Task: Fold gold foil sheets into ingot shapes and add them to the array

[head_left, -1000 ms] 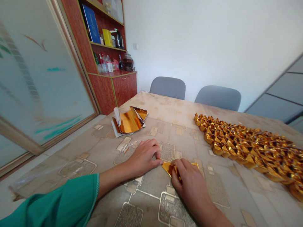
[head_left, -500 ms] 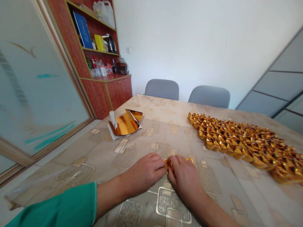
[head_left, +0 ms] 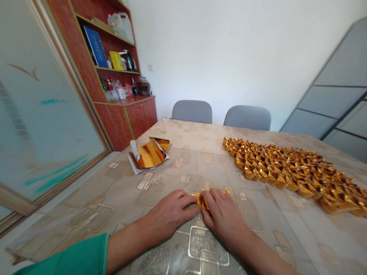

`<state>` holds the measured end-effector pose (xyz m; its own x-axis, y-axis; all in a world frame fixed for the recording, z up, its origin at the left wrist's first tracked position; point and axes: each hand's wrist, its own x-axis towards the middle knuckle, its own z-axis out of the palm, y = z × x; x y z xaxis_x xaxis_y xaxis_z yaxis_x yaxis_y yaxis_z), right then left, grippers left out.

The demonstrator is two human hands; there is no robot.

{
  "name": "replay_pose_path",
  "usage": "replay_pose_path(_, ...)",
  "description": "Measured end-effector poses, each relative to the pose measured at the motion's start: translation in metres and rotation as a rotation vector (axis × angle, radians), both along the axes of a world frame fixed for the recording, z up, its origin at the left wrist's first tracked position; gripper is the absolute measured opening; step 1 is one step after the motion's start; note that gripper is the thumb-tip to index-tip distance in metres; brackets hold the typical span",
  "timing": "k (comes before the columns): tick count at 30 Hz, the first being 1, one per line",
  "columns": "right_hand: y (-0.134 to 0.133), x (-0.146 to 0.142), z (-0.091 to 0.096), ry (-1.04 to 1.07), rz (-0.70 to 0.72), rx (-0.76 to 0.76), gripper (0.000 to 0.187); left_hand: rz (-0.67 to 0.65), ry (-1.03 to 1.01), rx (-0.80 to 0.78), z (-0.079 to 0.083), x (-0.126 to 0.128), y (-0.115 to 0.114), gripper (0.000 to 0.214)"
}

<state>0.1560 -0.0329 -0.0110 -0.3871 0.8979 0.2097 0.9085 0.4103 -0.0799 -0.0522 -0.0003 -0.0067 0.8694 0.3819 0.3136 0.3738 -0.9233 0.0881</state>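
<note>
**Left hand** (head_left: 169, 214): fingers together, extended toward the centre, fingertips touching the left end of a folded piece of gold foil (head_left: 204, 202). Green sleeve (head_left: 65, 259) on this forearm.

**Right hand** (head_left: 222, 214): fingers bent over the foil and pressing it down against the worktop (head_left: 183, 131). The two hands are close together, touching or nearly so, with the foil between them and its gold ends showing on either side.

**Worktop:** covered in a beige patterned sheet. Items:
- Stack of gold-faced foil sheets (head_left: 149, 153), curling upward, at the far left, well apart from both hands.
- Large spread of folded gold foil pieces (head_left: 282, 172), packed in overlapping rows along the right side, near the right hand but not touching it.

**Beyond:** two grey chairs (head_left: 192, 112) (head_left: 247, 118); red wooden cabinet (head_left: 126, 114).
</note>
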Motion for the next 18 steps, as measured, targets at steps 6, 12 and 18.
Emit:
replay_pose_path(6, 0.0, 0.006, 0.001, 0.046, 0.053, -0.092, 0.022, 0.001, 0.061, -0.011, 0.004, 0.002, -0.002, 0.032)
replay_pose_path(12, -0.001, 0.014, 0.007, 0.136, 0.118, -0.16, 0.029, -0.011, 0.054, -0.042, 0.006, 0.0, 0.0, 0.033)
replay_pose_path(18, -0.007, 0.023, 0.019, 0.293, 0.197, -0.215, 0.026, 0.005, -0.024, -0.068, 0.0, -0.001, 0.0, 0.035)
